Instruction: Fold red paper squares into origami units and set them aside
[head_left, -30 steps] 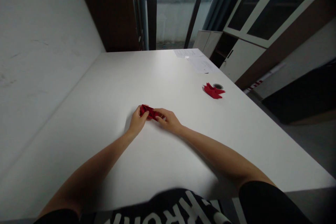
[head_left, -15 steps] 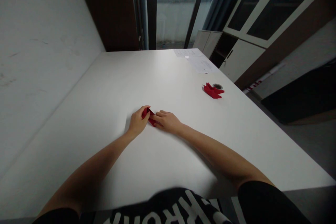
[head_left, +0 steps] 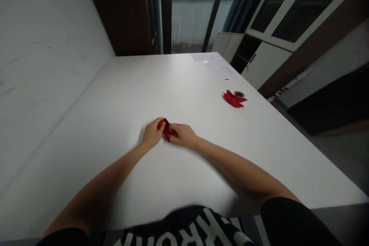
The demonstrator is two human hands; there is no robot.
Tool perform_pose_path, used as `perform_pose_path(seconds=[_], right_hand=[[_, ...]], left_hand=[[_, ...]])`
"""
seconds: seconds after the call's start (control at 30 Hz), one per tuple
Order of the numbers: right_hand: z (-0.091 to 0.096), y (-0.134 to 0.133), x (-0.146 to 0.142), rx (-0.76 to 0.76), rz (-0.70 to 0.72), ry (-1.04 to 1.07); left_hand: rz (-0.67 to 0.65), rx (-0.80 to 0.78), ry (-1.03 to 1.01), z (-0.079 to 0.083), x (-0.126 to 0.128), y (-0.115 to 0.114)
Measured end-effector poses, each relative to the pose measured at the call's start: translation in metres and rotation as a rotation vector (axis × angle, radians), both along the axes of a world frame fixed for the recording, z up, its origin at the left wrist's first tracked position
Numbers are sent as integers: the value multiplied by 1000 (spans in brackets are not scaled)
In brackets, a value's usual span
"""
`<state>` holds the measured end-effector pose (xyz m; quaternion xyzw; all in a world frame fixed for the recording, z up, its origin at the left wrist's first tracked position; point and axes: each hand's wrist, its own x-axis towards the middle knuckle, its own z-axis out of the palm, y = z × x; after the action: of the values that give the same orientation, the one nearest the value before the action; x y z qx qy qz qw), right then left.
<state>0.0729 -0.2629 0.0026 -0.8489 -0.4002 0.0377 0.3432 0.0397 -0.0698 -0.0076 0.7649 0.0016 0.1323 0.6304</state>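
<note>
Between the nearly closed fingers of the left hand [head_left: 152,133] and right hand [head_left: 184,135], a folded red piece [head_left: 166,129] is pinched from both sides at the white table [head_left: 173,177]. Beyond the grip, to its right, lies a spiky red shape [head_left: 234,99], just beside a round inset [head_left: 239,94]; farther past are paper sheets [head_left: 221,70].

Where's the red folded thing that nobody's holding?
In the head view, the loose red folded thing lies on the white table, beyond the right hand and to its right, just beside the dark round fitting near the table's right edge.
</note>
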Motion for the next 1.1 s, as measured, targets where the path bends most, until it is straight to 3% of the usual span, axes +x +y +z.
perform_pose_path(seconds=[0.1, 0.23, 0.33, 0.47, 0.63, 0.87, 1.1], right_hand=[[-5, -1, 6, 221, -58, 208], [-15, 3, 20, 647, -99, 594], [-18, 5, 24, 775, -170, 789], [-14, 4, 20, 768, -119, 831], [-8, 4, 10, 599, -9, 576], [12, 8, -11, 350, -146, 387], [12, 11, -15, 233, -266, 258]], left_hand=[[24, -108, 49, -5, 6, 6], [-27, -425, 149, -8, 12, 10], [-78, -554, 177, -6, 12, 11], [-39, -508, 170, -5, 11, 12], [-12, -364, 113, 0, 10, 10], [-51, -129, -46, 12, 4, 3], [-81, -87, -87, 10, 1, 0]])
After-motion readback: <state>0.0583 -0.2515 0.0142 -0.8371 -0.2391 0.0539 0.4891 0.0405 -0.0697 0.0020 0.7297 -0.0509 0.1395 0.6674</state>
